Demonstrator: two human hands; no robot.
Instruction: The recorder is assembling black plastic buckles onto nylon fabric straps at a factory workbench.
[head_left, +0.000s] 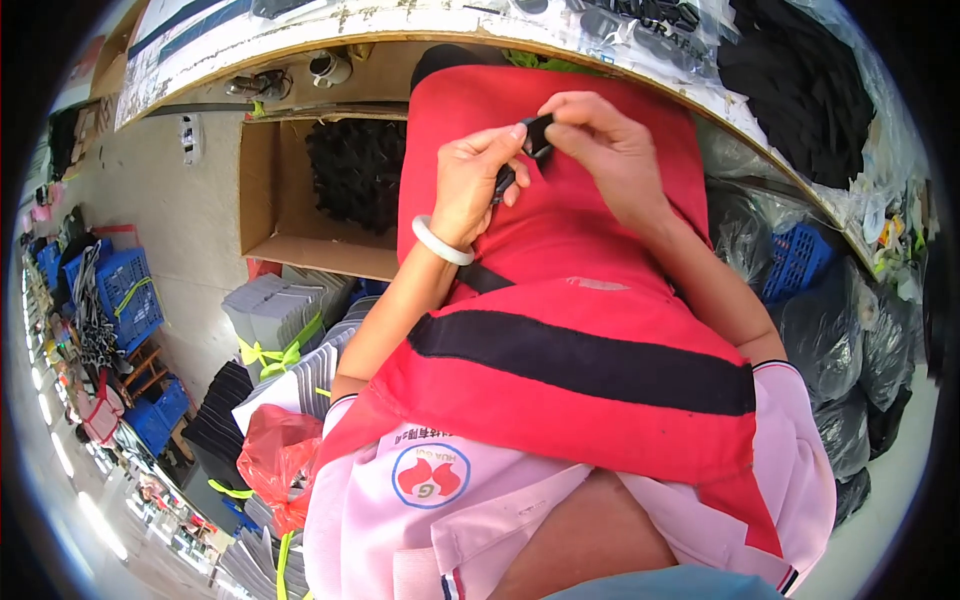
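My left hand (468, 185), with a white bangle on its wrist, is closed on a small black piece (538, 136) that looks like a strap or a strip bent into a loop. My right hand (612, 160) pinches the same piece from the other side, between thumb and fingers. Another part of black material shows under the curled fingers of the left hand; whether it belongs to the same piece I cannot tell. Both hands are above the red apron (580, 235) over my lap. The exact kind of the black piece is too small to make out.
An open cardboard box (258, 190) at the left holds many black pieces (356, 172). Behind it runs the curved table edge (300, 65); a black heap (795, 95) lies on the right tabletop. Tied grey stacks (270, 315), a red plastic bag (278, 455) and dark plastic bags (825, 330) flank me.
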